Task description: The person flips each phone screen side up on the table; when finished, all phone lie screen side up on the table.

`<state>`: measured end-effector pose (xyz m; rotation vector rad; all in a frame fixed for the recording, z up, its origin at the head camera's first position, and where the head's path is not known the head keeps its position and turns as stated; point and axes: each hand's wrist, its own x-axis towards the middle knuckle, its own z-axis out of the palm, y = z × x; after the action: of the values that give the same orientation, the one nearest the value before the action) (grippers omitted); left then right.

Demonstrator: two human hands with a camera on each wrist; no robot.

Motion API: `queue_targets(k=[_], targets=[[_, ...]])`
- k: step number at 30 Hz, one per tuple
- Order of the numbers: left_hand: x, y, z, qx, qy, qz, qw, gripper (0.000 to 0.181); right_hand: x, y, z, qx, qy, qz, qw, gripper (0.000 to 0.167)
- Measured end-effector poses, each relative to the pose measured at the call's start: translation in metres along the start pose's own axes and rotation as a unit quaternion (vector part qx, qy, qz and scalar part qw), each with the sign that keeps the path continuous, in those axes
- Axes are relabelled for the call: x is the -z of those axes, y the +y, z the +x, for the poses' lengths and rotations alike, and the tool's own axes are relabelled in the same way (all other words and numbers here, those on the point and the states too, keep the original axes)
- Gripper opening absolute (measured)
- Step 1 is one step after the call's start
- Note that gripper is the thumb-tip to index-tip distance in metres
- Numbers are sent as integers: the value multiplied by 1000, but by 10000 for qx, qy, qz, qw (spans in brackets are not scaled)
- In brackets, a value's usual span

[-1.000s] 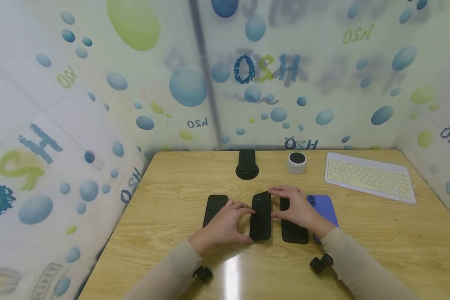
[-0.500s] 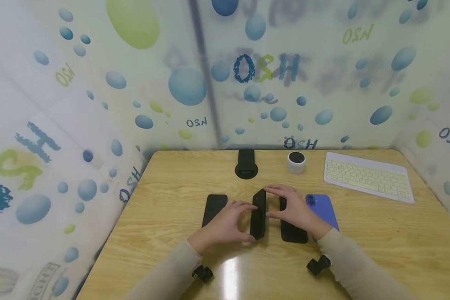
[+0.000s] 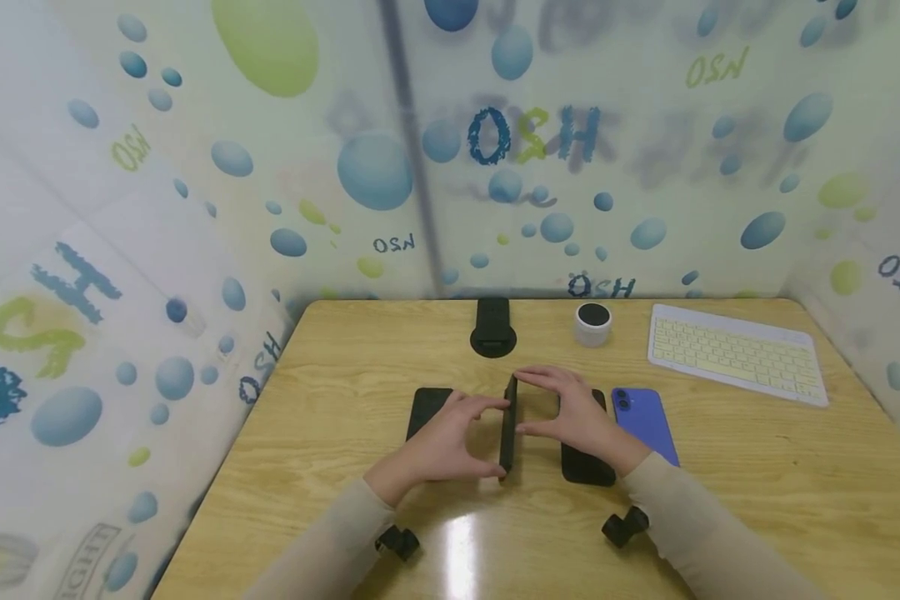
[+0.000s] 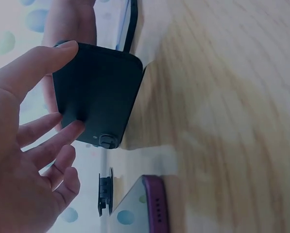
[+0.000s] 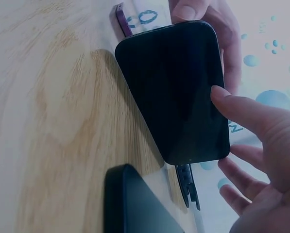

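Observation:
A black phone (image 3: pixel 509 429) stands on its long edge on the table, held between both hands. My left hand (image 3: pixel 450 437) grips it with the thumb at the near corner and fingertips on its back, beside the camera bump, as the left wrist view shows. From the other side my right hand (image 3: pixel 576 417) holds the far end; its thumb touches the dark screen's edge (image 5: pixel 179 92). Partly under the left hand lies a dark phone (image 3: pixel 426 408), purple-edged in the left wrist view. Another black phone (image 3: pixel 588 468) lies below the right hand, with a blue phone (image 3: pixel 647 425) beside it.
At the back of the table (image 3: pixel 360 358) stands a black folding stand (image 3: pixel 492 329). To its right are a white round device (image 3: pixel 592 327) with a dark top and a white keyboard (image 3: pixel 738 354). Patterned curtains (image 3: pixel 307 167) enclose the table's back and sides.
The black phone has turned from showing its back to standing on its long edge. Both hands have shifted slightly left with it.

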<state>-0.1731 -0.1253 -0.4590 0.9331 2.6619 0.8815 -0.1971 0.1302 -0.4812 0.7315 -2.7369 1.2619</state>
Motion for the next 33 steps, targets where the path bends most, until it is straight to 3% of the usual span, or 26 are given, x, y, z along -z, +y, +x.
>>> queue_targets(k=[16, 26, 33], targets=[[16, -7, -6, -466, 213, 216, 9985, 85, -12, -8, 9, 154, 150, 60, 9998, 76], [21, -16, -11, -397, 181, 127, 9990, 85, -19, -1, 10, -120, -183, 7, 9998, 79], [23, -21, -15, -126, 120, 67, 9998, 83, -24, 4, 9, -306, -536, -334, 9975, 75]])
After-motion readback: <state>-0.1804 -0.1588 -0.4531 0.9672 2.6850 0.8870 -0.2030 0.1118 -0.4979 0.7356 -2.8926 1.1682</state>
